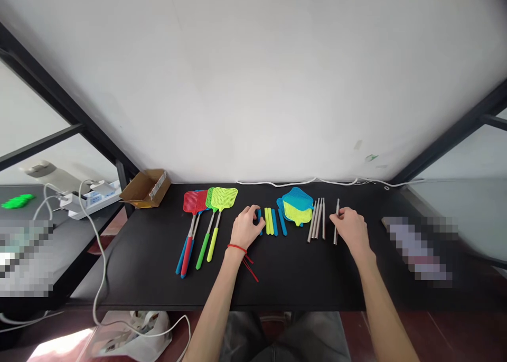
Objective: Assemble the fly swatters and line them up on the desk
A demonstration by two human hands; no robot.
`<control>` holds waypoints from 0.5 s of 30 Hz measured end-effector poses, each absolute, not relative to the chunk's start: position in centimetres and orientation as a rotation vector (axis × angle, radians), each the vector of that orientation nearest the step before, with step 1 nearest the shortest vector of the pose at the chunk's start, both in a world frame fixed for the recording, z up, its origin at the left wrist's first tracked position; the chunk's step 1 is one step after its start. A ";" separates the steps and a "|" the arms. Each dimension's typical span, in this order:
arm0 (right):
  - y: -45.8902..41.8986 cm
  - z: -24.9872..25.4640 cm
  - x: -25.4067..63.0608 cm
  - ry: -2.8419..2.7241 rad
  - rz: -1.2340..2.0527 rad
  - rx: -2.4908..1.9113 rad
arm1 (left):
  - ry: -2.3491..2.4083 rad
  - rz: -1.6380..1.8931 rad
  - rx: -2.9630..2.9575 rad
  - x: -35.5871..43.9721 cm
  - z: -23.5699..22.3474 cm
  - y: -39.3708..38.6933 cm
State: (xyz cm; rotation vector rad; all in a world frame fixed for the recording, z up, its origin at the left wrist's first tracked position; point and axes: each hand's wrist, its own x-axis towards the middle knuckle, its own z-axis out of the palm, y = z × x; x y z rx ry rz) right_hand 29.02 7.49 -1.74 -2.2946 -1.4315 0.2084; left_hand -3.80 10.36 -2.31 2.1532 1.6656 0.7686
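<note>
My left hand (pixel 245 227) curls around a short blue plastic grip (pixel 259 221) at the end of a row of loose yellow and blue grips (pixel 271 222). My right hand (pixel 350 230) rests its fingers on a lone metal rod (pixel 337 222). Several more metal rods (pixel 317 219) lie side by side between my hands, next to a stack of blue and yellow swatter heads (pixel 297 206). Farther left lie several assembled fly swatters (pixel 209 209) in red, blue, green and yellow.
Everything lies on a black desk (pixel 130 261) against a white wall (pixel 253 76). An open cardboard box (pixel 144 188) sits at the back left corner. A white cable (pixel 317 182) runs along the back edge. A power strip (pixel 91 201) with cords stands beyond the left end.
</note>
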 end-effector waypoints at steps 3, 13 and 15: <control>8.2 0.0 28.4 -1.310 0.339 -2.017 | 1.679 0.770 2.167 -3.7 -2.3 10.3; 11.5 2.9 21.1 -0.887 1.360 -0.997 | 1.683 0.853 2.105 -3.9 -2.6 10.6; 11.6 2.1 20.6 -0.844 1.416 -0.924 | 1.621 0.970 2.039 -4.0 -2.6 10.7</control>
